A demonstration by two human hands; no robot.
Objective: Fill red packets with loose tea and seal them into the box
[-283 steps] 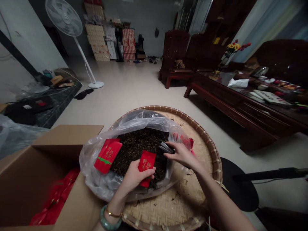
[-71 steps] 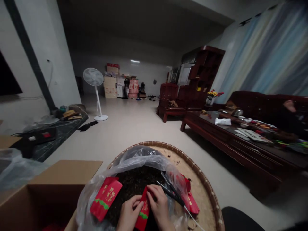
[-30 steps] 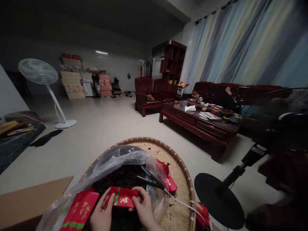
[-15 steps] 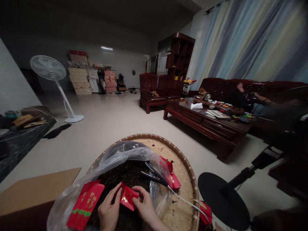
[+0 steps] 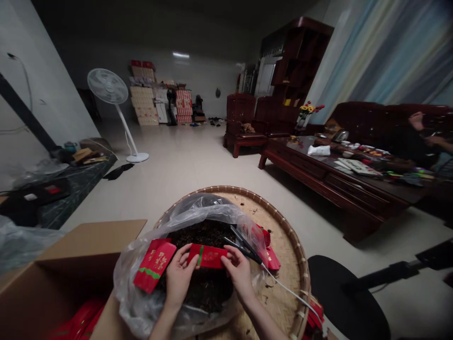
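A small red packet (image 5: 212,256) with a green band and gold print is stretched level between my two hands. My left hand (image 5: 179,274) pinches its left end, and my right hand (image 5: 239,269) grips the right end. Beneath them an open clear plastic bag (image 5: 131,302) holds dark dried leaves (image 5: 208,288), which look like tea. Similar red packets (image 5: 155,264) lie on the bag's left side, left of my left hand. Past my right hand rests a black two-armed tool (image 5: 247,245) like a hair straightener, its jaws apart, with a white cord.
The bag sits on a round woven bamboo tray (image 5: 283,283), with more red packets (image 5: 272,257) at its right. An open cardboard box (image 5: 92,241) at left contains red items. Right stand a black round base (image 5: 348,302) and a wooden table (image 5: 318,182); a person sits beyond.
My view has swung left, bringing more of the cardboard box into sight. The packet, earlier tilted and bent between my fingers, is now held level and flat-side toward me.
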